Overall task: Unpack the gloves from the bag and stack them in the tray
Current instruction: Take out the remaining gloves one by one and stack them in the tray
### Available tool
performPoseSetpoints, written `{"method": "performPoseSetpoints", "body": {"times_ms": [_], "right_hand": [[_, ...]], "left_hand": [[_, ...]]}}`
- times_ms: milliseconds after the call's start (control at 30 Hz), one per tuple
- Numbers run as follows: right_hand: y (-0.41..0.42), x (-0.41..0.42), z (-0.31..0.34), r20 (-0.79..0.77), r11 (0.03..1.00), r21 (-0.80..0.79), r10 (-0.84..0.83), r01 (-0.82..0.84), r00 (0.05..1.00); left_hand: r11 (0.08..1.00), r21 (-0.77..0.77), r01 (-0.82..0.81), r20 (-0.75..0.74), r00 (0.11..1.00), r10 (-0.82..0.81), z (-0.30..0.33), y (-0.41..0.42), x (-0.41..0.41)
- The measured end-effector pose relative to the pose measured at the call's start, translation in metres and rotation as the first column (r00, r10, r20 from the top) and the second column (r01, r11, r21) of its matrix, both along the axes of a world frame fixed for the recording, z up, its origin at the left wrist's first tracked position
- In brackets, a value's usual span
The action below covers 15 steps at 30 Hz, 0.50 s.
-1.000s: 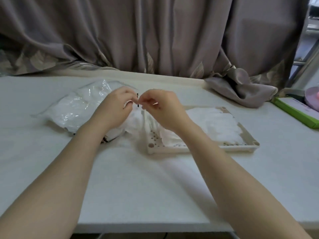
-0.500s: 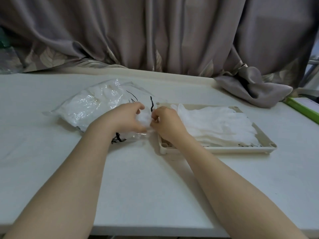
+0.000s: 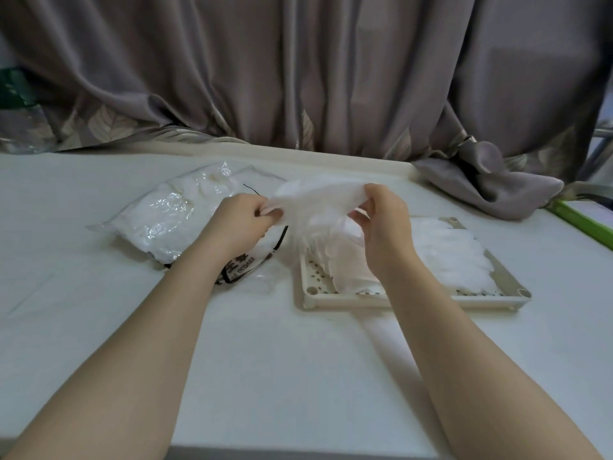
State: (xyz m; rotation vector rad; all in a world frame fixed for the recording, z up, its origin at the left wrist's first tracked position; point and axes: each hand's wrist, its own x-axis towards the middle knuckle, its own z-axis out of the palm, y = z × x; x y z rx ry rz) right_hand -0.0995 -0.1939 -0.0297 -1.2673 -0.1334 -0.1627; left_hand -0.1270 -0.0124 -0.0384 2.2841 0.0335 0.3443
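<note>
Since half a second ago, both hands have been raised from the bag's mouth, and one thin translucent white glove (image 3: 315,202) has been lifted clear and is stretched between them at frame centre, above the gap between bag and tray. Its left end is pinched by the left hand (image 3: 242,220), its right end by the right hand (image 3: 384,224), fingers curled. One clear plastic bag (image 3: 172,220) of gloves lies at centre left on the white table (image 3: 298,376). One beige perforated tray (image 3: 331,293), centre right, holds a stack of white gloves (image 3: 447,254); their number cannot be counted.
</note>
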Motion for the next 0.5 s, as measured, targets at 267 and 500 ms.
{"method": "performPoseSetpoints", "body": {"times_ms": [267,500], "right_hand": [[-0.018,0.001,0.018,-0.091,0.955,0.281,0.130,-0.100,0.987],[-0.032,-0.012,0.028,-0.160,0.912,0.330,0.309,-0.245,0.937]], "left_hand": [[0.224,-0.923,0.313,0.222,0.908,-0.355,0.043,-0.024,-0.016],[0.171,-0.955,0.241,0.179,0.933,-0.312,0.053,-0.052,-0.008]]}}
